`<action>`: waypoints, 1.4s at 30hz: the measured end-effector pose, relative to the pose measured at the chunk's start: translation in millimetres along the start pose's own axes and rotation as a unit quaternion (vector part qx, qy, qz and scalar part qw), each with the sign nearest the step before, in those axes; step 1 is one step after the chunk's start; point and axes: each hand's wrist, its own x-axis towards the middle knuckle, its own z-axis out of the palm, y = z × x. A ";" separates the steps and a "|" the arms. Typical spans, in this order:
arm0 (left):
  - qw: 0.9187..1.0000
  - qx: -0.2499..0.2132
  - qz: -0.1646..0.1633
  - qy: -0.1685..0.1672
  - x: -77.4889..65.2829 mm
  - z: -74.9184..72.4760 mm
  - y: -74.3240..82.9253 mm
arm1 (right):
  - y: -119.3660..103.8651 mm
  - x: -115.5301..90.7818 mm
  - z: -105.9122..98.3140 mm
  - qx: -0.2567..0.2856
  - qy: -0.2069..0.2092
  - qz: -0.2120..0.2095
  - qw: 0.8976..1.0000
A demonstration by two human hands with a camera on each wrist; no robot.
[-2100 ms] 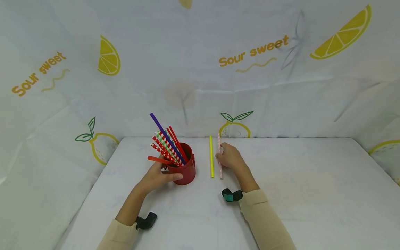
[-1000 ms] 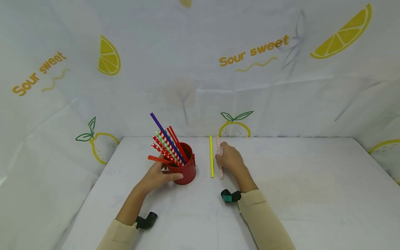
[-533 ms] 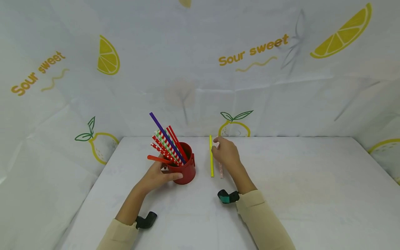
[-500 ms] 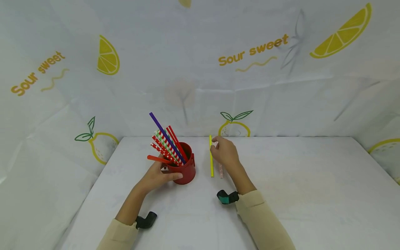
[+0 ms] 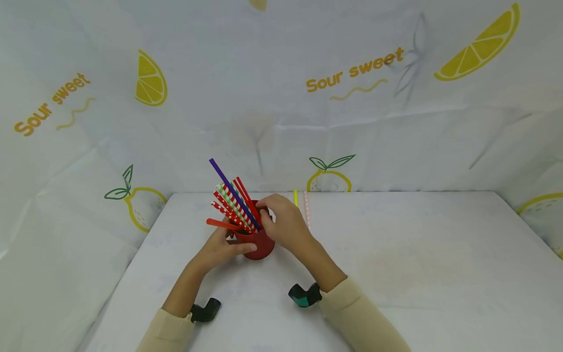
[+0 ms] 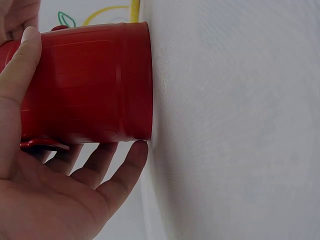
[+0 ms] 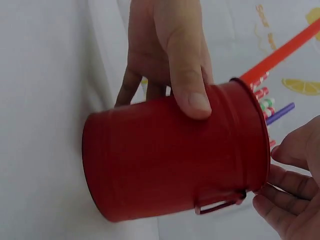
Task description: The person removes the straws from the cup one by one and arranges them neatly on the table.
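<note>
A small red metal bucket (image 5: 261, 247) stands upright on the table, held from its left side by my left hand (image 5: 220, 250). In the left wrist view the thumb lies across the bucket's side and the fingers curve around below a side handle. Several straws lean leftward out of it: a long purple straw (image 5: 225, 177), striped and dotted ones, plain red straws (image 5: 244, 193) and an orange-red one (image 5: 219, 224). My right hand (image 5: 286, 222) is at the bucket's right rim, close to the red straws. In the right wrist view its thumb and fingers stand apart, with nothing visible between them.
Behind the right hand, a yellow straw (image 5: 296, 197) and a pink dotted straw (image 5: 307, 208) lie side by side on the white table (image 5: 404, 254), both partly hidden. A white cloth backdrop (image 5: 211, 98) with lemon prints rises at the table's far edge.
My right hand has let go of the pink straw and moved left, past the yellow straw, to the bucket's rim. Both straws stay on the table. My left hand keeps its hold on the bucket.
</note>
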 end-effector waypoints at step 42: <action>0.999 0.001 0.024 -0.022 -2.9 -3.2 -2.6 | -33.9 2.2 12.5 0.019 -0.184 0.001 0.983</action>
